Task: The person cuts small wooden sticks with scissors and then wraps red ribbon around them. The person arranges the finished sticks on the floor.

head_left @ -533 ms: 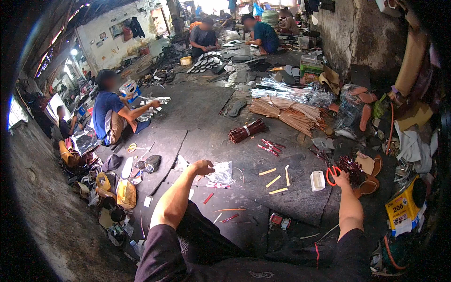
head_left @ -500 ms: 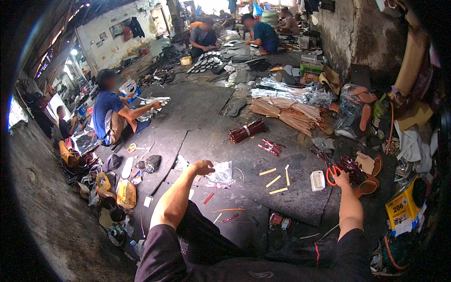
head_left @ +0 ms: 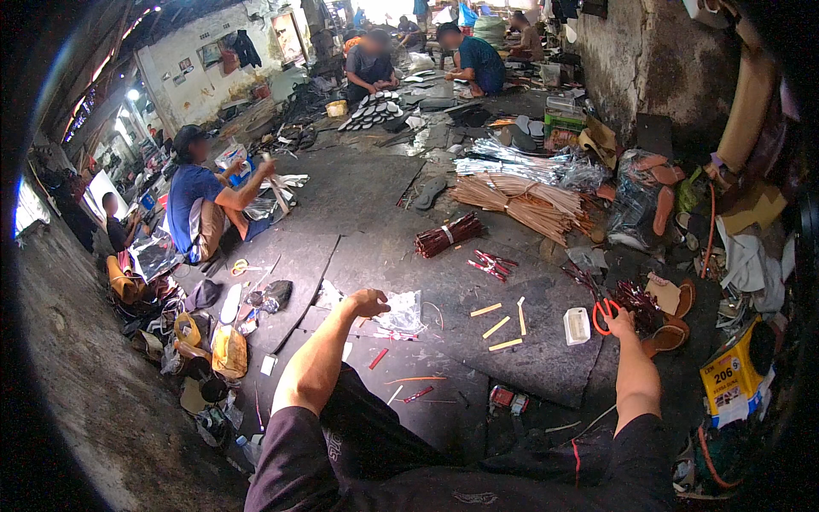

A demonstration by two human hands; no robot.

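Along your left runs a dark seam [head_left: 316, 295] in the matting, and here's your left hand [head_left: 368, 304], fingers curled, beside the clear plastic bag [head_left: 403, 312]; whether it clasps anything, I can't tell. Rightward, open matting runs to four pale yellow strips [head_left: 496, 327], the mat's edge slanting below them. Next, a white tray [head_left: 577, 328], and just right of it the scissors [head_left: 596, 318]: orange loop handles, dark blades pointing away. Your right hand [head_left: 622, 323] is at those loops, its grip unclear, with brown sandals [head_left: 670, 334] crowding its right.

Smooth orange plastic scissor handles [head_left: 597, 318]
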